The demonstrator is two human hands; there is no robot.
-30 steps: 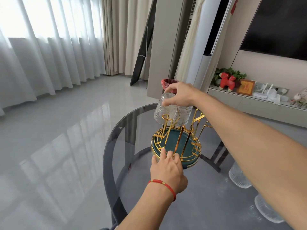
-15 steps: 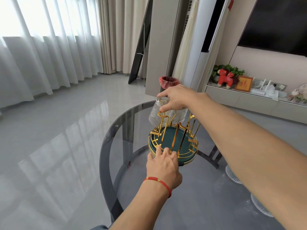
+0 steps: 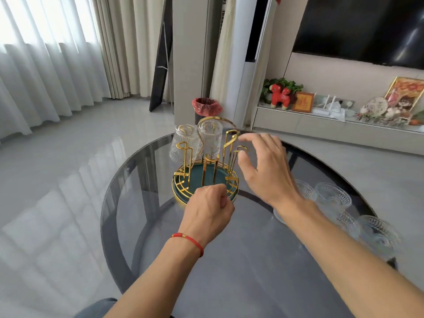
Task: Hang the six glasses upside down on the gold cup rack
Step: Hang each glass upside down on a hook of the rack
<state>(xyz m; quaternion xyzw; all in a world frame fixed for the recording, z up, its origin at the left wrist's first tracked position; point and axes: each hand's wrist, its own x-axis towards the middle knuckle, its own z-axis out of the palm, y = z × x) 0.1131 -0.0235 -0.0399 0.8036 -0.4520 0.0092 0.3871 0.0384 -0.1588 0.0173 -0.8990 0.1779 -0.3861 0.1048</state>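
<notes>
The gold cup rack (image 3: 183, 175) with a green base stands on the round dark glass table (image 3: 128, 180). Two ribbed clear glasses hang upside down on its far pegs: one at the left (image 3: 183, 145), one in the middle (image 3: 210, 141). My left hand (image 3: 207, 214) rests curled against the rack's near rim. My right hand (image 3: 266, 171) hovers with spread fingers just right of the empty gold pegs (image 3: 229, 145), holding nothing. Several more glasses (image 3: 332, 197) stand on the table at the right, partly behind my right forearm.
A bin with a red liner (image 3: 206, 106) stands on the floor beyond the table. A low cabinet (image 3: 321, 122) with ornaments runs along the right wall under a dark screen. Curtains cover the left.
My right hand has let go of the glass, which now hangs on a far peg, and has drawn back to the right. My left hand has curled up at the rack's rim.
</notes>
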